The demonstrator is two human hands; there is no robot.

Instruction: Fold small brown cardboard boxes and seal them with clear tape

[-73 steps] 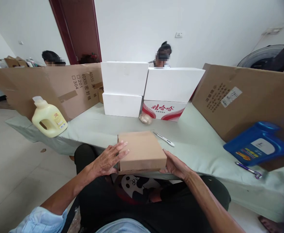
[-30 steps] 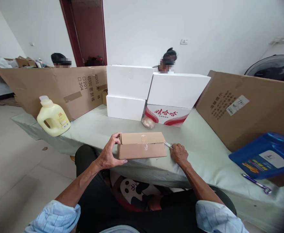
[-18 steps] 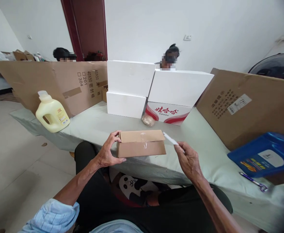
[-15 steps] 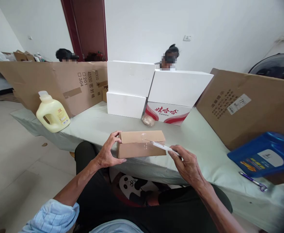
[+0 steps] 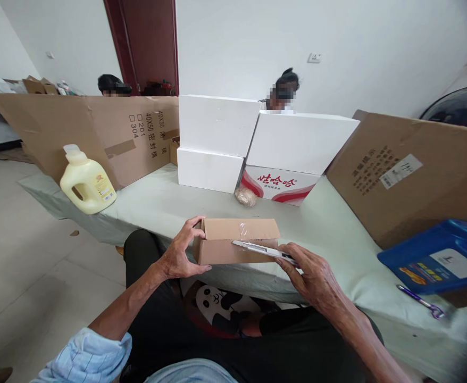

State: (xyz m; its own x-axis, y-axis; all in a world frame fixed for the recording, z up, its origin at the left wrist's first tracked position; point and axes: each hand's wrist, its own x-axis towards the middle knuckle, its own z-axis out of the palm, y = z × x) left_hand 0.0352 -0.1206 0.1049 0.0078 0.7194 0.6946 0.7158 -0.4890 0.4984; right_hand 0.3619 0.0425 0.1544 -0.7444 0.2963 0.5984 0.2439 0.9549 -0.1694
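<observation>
A small brown cardboard box (image 5: 233, 234) sealed with clear tape sits at the near edge of the cloth-covered table (image 5: 337, 229). My left hand (image 5: 180, 250) grips the box's left end, thumb under, fingers over the top. My right hand (image 5: 309, 274) is closed on a slim white utility knife (image 5: 259, 249). The knife lies along the box's front face, its tip near the middle of the seam.
A cream detergent jug (image 5: 85, 181) stands at the table's left. A blue jug (image 5: 436, 258) and a purple-handled tool (image 5: 417, 300) lie at the right. White foam boxes (image 5: 217, 141), a red-printed carton (image 5: 277, 183) and cardboard walls (image 5: 409, 170) ring the table; two people sit behind them.
My right hand picked the knife up off the table and brought it across to the box's front face. My left hand turned the box and kept its hold on the left end.
</observation>
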